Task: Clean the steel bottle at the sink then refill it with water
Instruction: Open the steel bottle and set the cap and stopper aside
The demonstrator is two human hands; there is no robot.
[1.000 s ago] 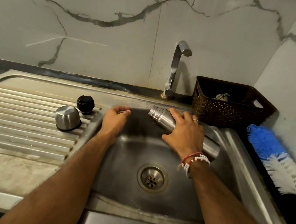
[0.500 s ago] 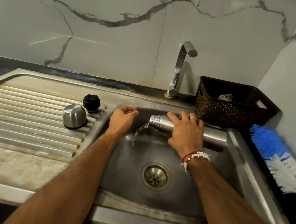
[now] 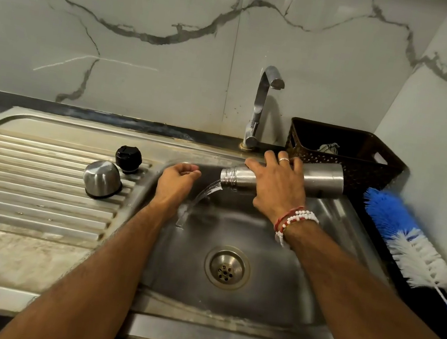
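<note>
My right hand [image 3: 273,189] grips the steel bottle [image 3: 322,182] around its middle and holds it on its side over the sink basin [image 3: 282,269], mouth pointing left and slightly down. A stream of water [image 3: 200,195] pours from the open mouth into the basin. My left hand [image 3: 174,183] hovers by the basin's left edge with fingers loosely curled, holding nothing. The tap [image 3: 261,108] stands behind the basin with no water coming from it. The steel cup lid [image 3: 102,179] and the black stopper [image 3: 128,157] lie on the draining board [image 3: 23,187].
A dark woven basket [image 3: 364,162] sits right of the tap with a small item inside. A blue and white bottle brush [image 3: 406,245] lies along the right counter by the wall. The drain [image 3: 226,268] is in the basin's middle.
My right hand has lifted the bottle's base and tipped it further, and the trickle from its mouth has grown into a steady stream. My left hand has hardly moved.
</note>
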